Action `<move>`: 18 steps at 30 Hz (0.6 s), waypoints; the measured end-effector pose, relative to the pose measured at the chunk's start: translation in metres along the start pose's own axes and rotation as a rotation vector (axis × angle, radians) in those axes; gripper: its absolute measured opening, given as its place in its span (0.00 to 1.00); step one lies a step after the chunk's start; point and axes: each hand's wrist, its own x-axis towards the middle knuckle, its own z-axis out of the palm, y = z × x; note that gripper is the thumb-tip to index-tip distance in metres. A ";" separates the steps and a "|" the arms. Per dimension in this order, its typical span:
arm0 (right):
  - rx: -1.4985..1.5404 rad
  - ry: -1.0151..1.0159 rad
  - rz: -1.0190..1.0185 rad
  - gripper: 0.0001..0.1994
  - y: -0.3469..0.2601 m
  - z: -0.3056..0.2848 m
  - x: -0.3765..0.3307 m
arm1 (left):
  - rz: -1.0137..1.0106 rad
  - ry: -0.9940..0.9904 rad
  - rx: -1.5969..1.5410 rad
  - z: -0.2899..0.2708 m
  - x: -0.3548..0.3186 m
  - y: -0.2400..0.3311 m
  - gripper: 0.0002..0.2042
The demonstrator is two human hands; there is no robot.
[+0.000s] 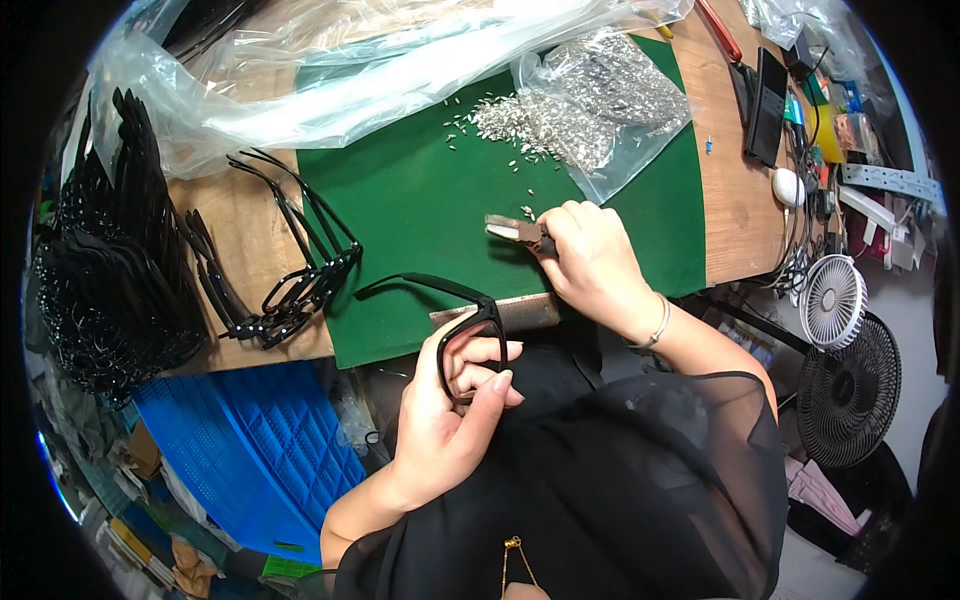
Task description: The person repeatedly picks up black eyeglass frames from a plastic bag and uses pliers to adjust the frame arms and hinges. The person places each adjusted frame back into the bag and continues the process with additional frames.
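My left hand (pixel 437 420) is closed around a pair of black-framed glasses (pixel 487 303) at the near edge of the green mat (pixel 420 220). One temple arm stretches out to the left over the mat, and my fingers show through a lens opening. In my right hand (pixel 598 265) is a pair of pliers (pixel 518 229), its jaws pointing left, above and apart from the glasses. Most of the pliers' handle is hidden in the grip. Beyond them lies a heap of tiny silvery metal pieces (pixel 510 118), spilling from a clear plastic bag (pixel 625 100).
Several black glasses frames (pixel 315 275) lie at the mat's left, beside a large black stack (pixel 115 260). Clear plastic sheeting (pixel 380 95) covers the far side. On the right are a phone (pixel 766 108), cables and fans (pixel 833 302). A blue crate (pixel 255 450) stands below left.
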 end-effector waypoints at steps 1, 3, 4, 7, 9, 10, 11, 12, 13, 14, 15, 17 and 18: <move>-0.027 0.003 -0.011 0.11 -0.002 0.001 0.000 | 0.014 -0.013 0.012 0.000 0.000 -0.001 0.22; 0.039 0.000 0.010 0.11 -0.001 -0.002 -0.001 | 0.012 -0.022 0.010 0.002 0.000 -0.003 0.23; 0.083 -0.006 0.011 0.11 0.000 0.000 0.000 | 0.022 -0.016 0.033 0.002 0.000 -0.004 0.22; 0.585 -0.031 0.172 0.08 -0.023 -0.026 -0.004 | 0.031 0.000 0.065 0.002 0.001 -0.009 0.22; 0.799 -0.074 0.203 0.07 -0.042 -0.041 -0.010 | 0.052 0.013 0.068 0.006 0.000 -0.010 0.22; 0.867 -0.064 0.178 0.07 -0.049 -0.041 -0.011 | 0.068 0.011 0.070 0.009 0.001 -0.011 0.23; 1.049 -0.085 0.283 0.06 -0.055 -0.037 -0.012 | 0.143 0.022 0.076 0.009 0.000 -0.018 0.24; 1.091 -0.111 0.325 0.06 -0.056 -0.040 -0.011 | 0.149 0.012 0.107 0.010 -0.001 -0.016 0.24; 1.165 -0.132 0.369 0.06 -0.057 -0.039 -0.012 | 0.156 0.014 0.133 0.011 -0.001 -0.017 0.25; 1.238 -0.154 0.413 0.07 -0.057 -0.037 -0.013 | 0.162 0.017 0.159 0.013 -0.001 -0.017 0.25; 1.275 -0.135 0.413 0.07 -0.056 -0.036 -0.014 | 0.175 0.006 0.159 0.012 -0.001 -0.018 0.25; 1.356 -0.087 0.423 0.08 -0.056 -0.030 -0.016 | 0.145 -0.021 0.176 0.013 -0.002 -0.016 0.25; 1.385 -0.110 0.440 0.08 -0.057 -0.031 -0.016 | 0.131 -0.034 0.184 0.013 -0.002 -0.014 0.25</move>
